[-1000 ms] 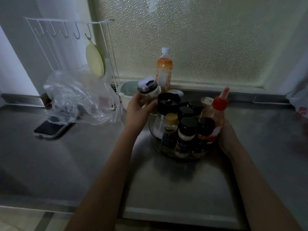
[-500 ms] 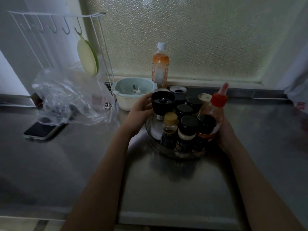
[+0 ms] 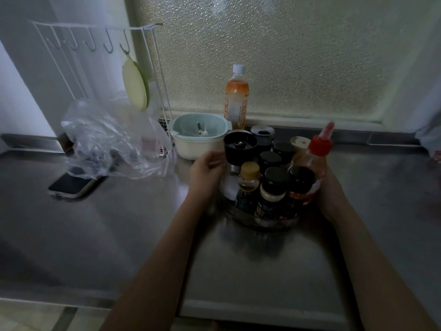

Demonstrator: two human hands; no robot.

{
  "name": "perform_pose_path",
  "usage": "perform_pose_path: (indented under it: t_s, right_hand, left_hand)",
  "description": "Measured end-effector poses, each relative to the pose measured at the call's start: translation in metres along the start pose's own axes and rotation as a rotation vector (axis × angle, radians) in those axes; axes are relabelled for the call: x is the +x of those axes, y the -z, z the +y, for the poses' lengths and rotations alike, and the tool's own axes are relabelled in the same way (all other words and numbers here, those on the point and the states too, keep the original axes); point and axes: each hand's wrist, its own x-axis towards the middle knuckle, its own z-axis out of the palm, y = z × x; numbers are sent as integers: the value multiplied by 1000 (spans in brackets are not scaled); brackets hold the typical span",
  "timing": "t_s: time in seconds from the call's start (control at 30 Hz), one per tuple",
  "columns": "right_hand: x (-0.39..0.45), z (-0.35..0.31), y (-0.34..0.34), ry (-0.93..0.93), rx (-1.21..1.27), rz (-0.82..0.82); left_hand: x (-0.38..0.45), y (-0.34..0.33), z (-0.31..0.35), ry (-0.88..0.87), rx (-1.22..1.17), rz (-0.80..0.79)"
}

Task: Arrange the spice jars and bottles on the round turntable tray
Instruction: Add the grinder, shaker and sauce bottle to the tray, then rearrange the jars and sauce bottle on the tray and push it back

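Note:
A clear round turntable tray (image 3: 241,217) stands on the steel counter, crowded with jars. On it are a tall grinder with a black top (image 3: 240,146), a silver-lidded jar (image 3: 262,133) at the back, several black-capped jars (image 3: 276,177), a small yellow-capped bottle (image 3: 249,175) and a red-capped squeeze bottle (image 3: 318,151) on the right. My left hand (image 3: 206,174) curls against the tray's left side, fingertips by the grinder's base. My right hand (image 3: 330,188) cups the tray's right side behind the squeeze bottle, with its fingers hidden.
A pale green bowl (image 3: 200,131) and an orange drink bottle (image 3: 236,101) stand just behind the tray by the frosted window. A crumpled plastic bag (image 3: 109,139), a phone (image 3: 71,182) and a white wire hook rack (image 3: 95,44) are at the left. The counter's front edge (image 3: 262,309) is near me.
My left hand has set the silver-lidded jar down at the back of the tray and dropped to the tray's left side. My right hand has stayed put.

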Motion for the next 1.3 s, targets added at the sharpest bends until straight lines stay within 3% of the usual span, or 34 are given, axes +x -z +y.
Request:
perform_pose_path:
  t_s: [0.07,0.13,0.37,0.57,0.8,1.03,1.13,1.3]
  right_hand:
    - [-1,-1,2,-14,116,-8]
    - [1,-2,4,-6,97,26]
    - [5,4,6,109,-84,101]
    - [5,6,11,207,-256,93]
    - [4,7,16,96,-136,1]
    - [-8,1,14,101,-168,26]
    - [-12,-7,8,215,-212,126]
    - [-43,-39,-9,596,-231,241]
  left_hand:
    - [4,7,-3,5,32,147]
    - [6,12,2,56,-70,185]
    - [3,-1,-1,130,-163,-110]
    - [6,3,0,165,-129,-115]
    - [7,11,-1,160,-60,-120]
    - [9,12,-4,159,-33,-97]
    - [3,10,14,134,-141,-103]
    - [-4,14,37,38,-392,-417]
